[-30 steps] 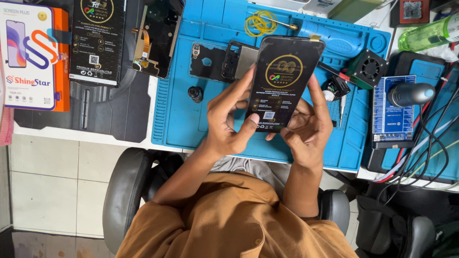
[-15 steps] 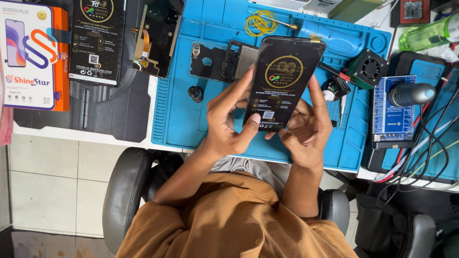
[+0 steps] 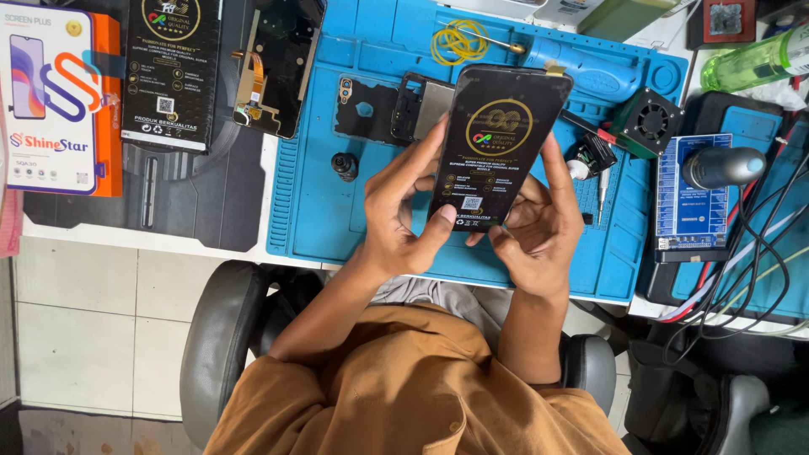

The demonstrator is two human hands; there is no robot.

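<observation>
I hold a black phone screen panel (image 3: 501, 143) with a round gold label upright in both hands, above the blue work mat (image 3: 320, 211). My left hand (image 3: 404, 219) grips its left edge and lower corner, thumb on the bottom of the face. On the other side, my right hand (image 3: 535, 236) cups the lower right, with fingers running up the right edge. A stripped phone frame (image 3: 383, 108) lies on the mat just behind the panel, partly hidden by it.
On the dark mat at the left lie a white and orange box (image 3: 50, 93), a black package (image 3: 173, 72) and an old screen with flex cable (image 3: 274, 67). Yellow rubber bands (image 3: 459, 40), a small fan (image 3: 647, 120), a blue device (image 3: 699, 194), cables (image 3: 750, 270) and a green bottle (image 3: 754, 61) sit to the right.
My right fingers have slid higher up the panel's right edge. The panel and my left hand have hardly moved.
</observation>
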